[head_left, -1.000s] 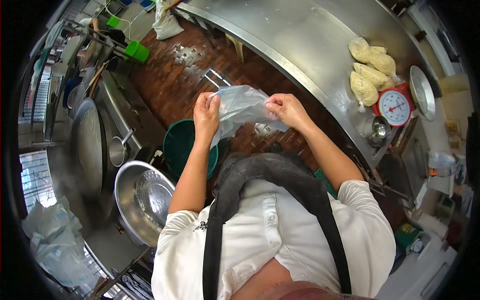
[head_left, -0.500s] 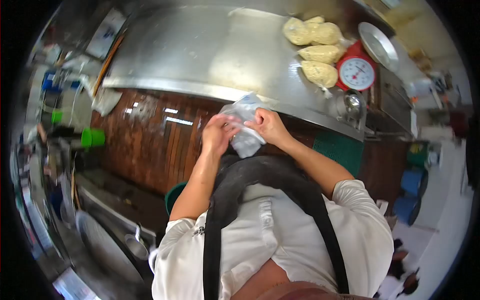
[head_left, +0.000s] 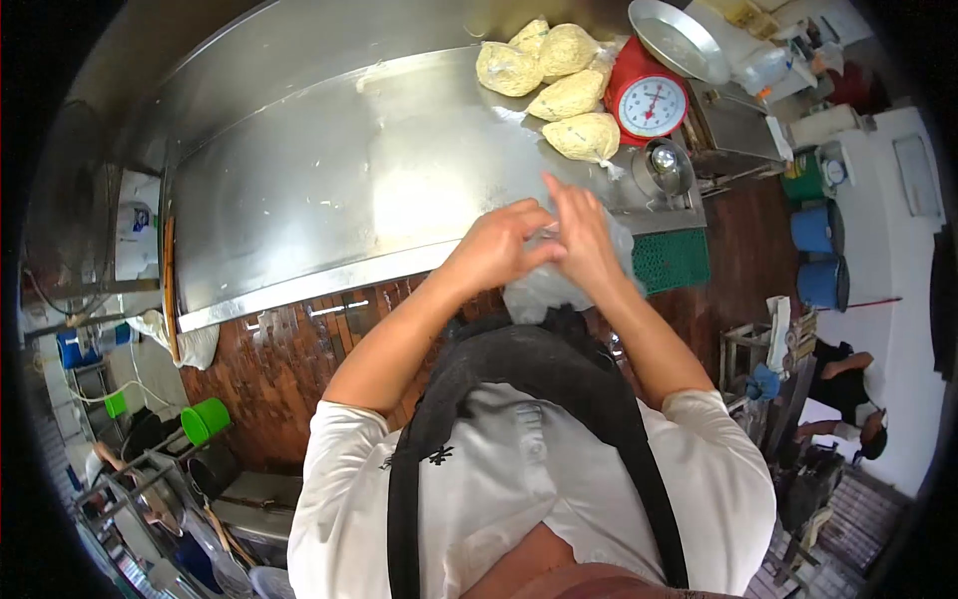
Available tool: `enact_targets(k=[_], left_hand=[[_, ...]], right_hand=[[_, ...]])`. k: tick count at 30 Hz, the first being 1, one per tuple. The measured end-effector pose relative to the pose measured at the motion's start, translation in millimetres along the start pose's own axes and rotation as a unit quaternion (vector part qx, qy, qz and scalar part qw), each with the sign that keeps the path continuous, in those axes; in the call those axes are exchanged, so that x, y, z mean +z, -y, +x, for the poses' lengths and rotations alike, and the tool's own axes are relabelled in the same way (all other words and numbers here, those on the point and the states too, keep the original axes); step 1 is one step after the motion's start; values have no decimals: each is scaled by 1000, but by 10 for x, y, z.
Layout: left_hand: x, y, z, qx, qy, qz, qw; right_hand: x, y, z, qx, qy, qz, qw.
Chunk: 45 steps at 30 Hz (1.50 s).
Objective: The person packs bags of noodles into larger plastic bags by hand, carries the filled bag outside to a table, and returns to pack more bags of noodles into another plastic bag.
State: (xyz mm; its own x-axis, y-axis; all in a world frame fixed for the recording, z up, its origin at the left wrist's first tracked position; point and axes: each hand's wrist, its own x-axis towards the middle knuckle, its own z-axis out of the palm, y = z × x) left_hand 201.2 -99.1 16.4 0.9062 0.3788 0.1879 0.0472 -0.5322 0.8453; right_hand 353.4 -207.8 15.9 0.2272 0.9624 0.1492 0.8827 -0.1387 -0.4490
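A clear, thin plastic bag (head_left: 544, 292) hangs in front of my apron, just off the table's near edge. My left hand (head_left: 502, 245) has its fingers curled and pinched at the bag's top. Close against it, my right hand (head_left: 584, 232) also grips the bag, its fingers long and pointing up toward the table. The fingertips meet near the bag's mouth, and their exact hold is partly hidden. Part of the film shows beyond the right hand. Several tied clear bags of pale yellow, shredded-looking food (head_left: 582, 137) lie on the steel table (head_left: 299, 190).
A red dial scale (head_left: 651, 105) with a metal pan (head_left: 679, 40) stands at the table's right end, a metal pot (head_left: 663, 168) beside it. A green mat (head_left: 671, 262) lies on the floor. Blue bins (head_left: 822, 284) and a person in dark clothing (head_left: 848, 384) are at right.
The view has turned and shifted, so the table and scale sit further left. My hands have moved rightward with the bag and come closer together.
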Motion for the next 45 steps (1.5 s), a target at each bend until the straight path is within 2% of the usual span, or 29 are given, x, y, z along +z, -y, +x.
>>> enact_targets(k=[1,2,4,5,6,8,9,11,12,13,14,16,19,21,23,25,26,28,29,30,31,32,33,35,38,40,42,44,45], left_hand=[[2,42,-6,7,-82,73,994],[-20,165,9,15,-167,146,975],[-115,921,-163,-190,-217,191,938],[-241,1209,-272,-342,-148,58,926],[-355,1378,-329,-480,-76,-76,871],[-338,1312,-460,-519,-237,-367,735],[-356,1287,-503,-518,-240,-375,730],[-342,1123,-450,-543,-262,-369,708],[-328,1001,-358,-566,-281,-355,689],[-270,1021,-363,-560,-290,-382,675],[-208,1045,-330,-549,-316,-407,658],[-74,1129,-287,-523,-368,-453,621],[-97,1195,-239,-536,-356,-405,650],[-220,991,42,-551,-377,-382,638],[-245,1255,2,-529,-355,-422,645],[-211,1514,98,-497,-372,-452,641],[-204,1653,171,-496,-351,-429,668],[-202,1849,399,-502,-315,-383,708],[-255,1846,598,-541,-258,-325,732],[-216,2048,693,-524,-224,-268,777],[-217,2310,800,-589,-160,-138,780],[-177,2514,883,-586,-130,-155,785],[-131,2634,971,-579,-101,-171,791],[-64,2640,1132,-566,-82,-181,800],[25,2709,1337,-562,-73,-170,806],[21,2641,1315,-541,-77,-132,827],[-174,2295,1243,-480,-91,-69,869],[-321,1950,988,-392,-85,-57,914],[-390,1759,850,-351,-82,-39,932]], right_hand=[[215,-327,124,19,-69,69,995],[152,-419,234,29,-89,63,994],[-35,-564,468,46,-125,53,990],[-83,-596,536,98,-51,107,988],[-67,-706,658,26,27,119,992],[23,-1007,1008,-126,182,137,966],[47,-1298,1196,-149,250,123,949],[40,-1798,1818,28,231,173,957],[223,-2147,2191,80,94,113,986],[428,-2611,2558,76,-58,27,995],[496,-2976,2948,118,-133,-86,980],[711,-3612,3519,129,-241,-152,950],[669,-3779,3870,291,-39,-106,950],[808,-3807,3848,291,-46,-56,954],[742,-3669,3798,295,-45,-32,954],[622,-3563,3695,241,-55,-37,968],[573,-3535,3657,217,-59,-40,974],[498,-3368,3626,68,-164,51,983],[465,-3229,3584,-4,-213,96,972],[328,-2967,3507,17,-217,120,969],[92,-2602,3406,37,-223,143,964],[-77,-2362,3260,58,-229,164,958],[-172,-2287,3143,42,-245,289,925],[-385,-2120,2962,-3,-270,517,812],[-613,-1530,2475,126,-265,659,692],[-418,-1432,2146,210,-206,679,672],[-146,-1250,1920,357,-222,602,679],[295,-1442,1730,415,-223,567,676],[557,-1577,1647,401,-225,569,682]])
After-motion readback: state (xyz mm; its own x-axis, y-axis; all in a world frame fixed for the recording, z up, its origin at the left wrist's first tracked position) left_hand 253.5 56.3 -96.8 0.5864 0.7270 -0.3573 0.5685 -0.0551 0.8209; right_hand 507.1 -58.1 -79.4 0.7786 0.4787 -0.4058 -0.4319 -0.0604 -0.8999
